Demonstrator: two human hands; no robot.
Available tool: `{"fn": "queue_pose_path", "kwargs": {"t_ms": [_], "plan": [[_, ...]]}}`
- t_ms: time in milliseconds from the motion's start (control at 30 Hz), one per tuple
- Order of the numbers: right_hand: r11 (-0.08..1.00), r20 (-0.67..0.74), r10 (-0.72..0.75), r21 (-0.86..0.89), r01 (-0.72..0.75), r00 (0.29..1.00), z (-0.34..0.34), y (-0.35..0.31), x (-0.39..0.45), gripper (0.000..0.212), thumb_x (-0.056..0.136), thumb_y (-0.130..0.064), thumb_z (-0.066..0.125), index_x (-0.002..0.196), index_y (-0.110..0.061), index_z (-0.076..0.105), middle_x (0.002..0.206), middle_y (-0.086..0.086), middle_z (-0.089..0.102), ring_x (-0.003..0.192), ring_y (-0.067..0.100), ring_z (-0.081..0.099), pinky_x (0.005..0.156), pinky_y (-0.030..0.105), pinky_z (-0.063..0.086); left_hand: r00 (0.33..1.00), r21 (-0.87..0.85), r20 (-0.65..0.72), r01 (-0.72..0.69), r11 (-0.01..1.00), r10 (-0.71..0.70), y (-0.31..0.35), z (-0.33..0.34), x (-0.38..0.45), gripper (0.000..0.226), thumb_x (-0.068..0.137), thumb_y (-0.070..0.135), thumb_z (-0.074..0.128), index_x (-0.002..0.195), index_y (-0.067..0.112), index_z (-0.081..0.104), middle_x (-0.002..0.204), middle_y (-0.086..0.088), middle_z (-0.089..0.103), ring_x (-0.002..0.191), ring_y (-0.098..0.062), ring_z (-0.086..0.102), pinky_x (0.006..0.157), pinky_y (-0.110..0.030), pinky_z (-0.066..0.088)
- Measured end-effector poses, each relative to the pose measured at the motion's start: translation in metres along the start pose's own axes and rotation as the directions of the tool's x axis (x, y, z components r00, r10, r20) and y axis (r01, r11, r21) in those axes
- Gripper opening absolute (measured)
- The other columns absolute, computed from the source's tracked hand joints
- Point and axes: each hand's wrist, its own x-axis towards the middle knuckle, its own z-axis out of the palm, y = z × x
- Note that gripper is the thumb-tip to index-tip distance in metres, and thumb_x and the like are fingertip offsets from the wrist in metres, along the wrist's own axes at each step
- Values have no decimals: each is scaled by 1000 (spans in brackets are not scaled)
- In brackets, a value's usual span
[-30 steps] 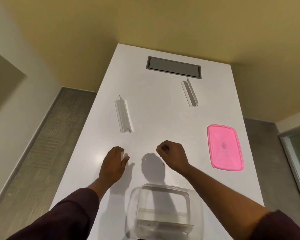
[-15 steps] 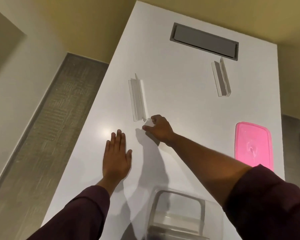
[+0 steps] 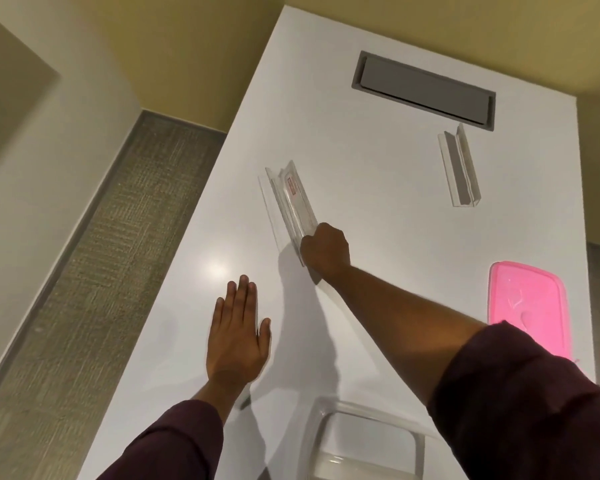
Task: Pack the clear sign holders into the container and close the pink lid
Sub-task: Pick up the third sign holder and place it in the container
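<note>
My right hand grips the near end of a clear sign holder and holds it tilted just above the white table; a small red label shows on it. A second clear sign holder lies farther back on the right. My left hand rests flat on the table, fingers together, holding nothing. The clear container stands open at the near edge, with something clear lying in its bottom. The pink lid lies flat at the right, partly behind my right sleeve.
A grey recessed cable tray is set into the far end of the table. The table's left edge drops to a grey carpet floor. A yellow wall stands behind the table.
My right hand reached forward to the left sign holder, closed on its near end and tipped it up off the table. My left hand flattened onto the table. The camera moved closer.
</note>
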Motion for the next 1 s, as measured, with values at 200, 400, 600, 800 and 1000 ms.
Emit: {"fn": "queue_pose_path", "kwargs": {"t_ms": [200,400,600,800,1000], "plan": [[802,300,8,567,-185,954,-25,49,-43,26,84,-9,52,103,9,53,85,20,68,71,35,73,62,43,58,999,-6,-25,-36,999,36,0,-1,0,73,99,44,33,159,15,4,170,-4,1,156,-23,-2,126,-44,9],[693,298,-7,690,-210,955,-60,103,-113,30,88,-2,55,100,-22,36,100,15,69,72,28,62,61,40,50,998,104,53,-30,994,24,10,-16,2,70,98,36,38,155,0,20,164,-20,18,154,-35,11,124,-50,17],[800,208,-118,599,-31,971,-99,142,-179,22,93,1,40,93,-20,45,102,5,67,74,16,59,57,31,45,992,-453,125,47,890,11,73,-59,14,40,101,26,48,135,3,51,134,-18,57,129,-37,51,109,-48,40],[860,104,-195,495,119,975,-130,180,-233,16,94,-5,39,93,-19,48,107,2,68,84,17,64,63,31,51,749,-755,649,656,-15,132,120,-104,-3,66,100,60,28,126,9,59,114,-27,72,104,-47,69,78,-42,61],[928,65,-250,302,220,966,-138,226,-283,35,82,10,37,94,-20,50,105,-2,66,87,19,64,65,38,56,446,-596,783,738,317,434,120,-123,-29,80,85,72,55,127,4,63,128,-28,65,119,-46,62,95,-48,57]]}}
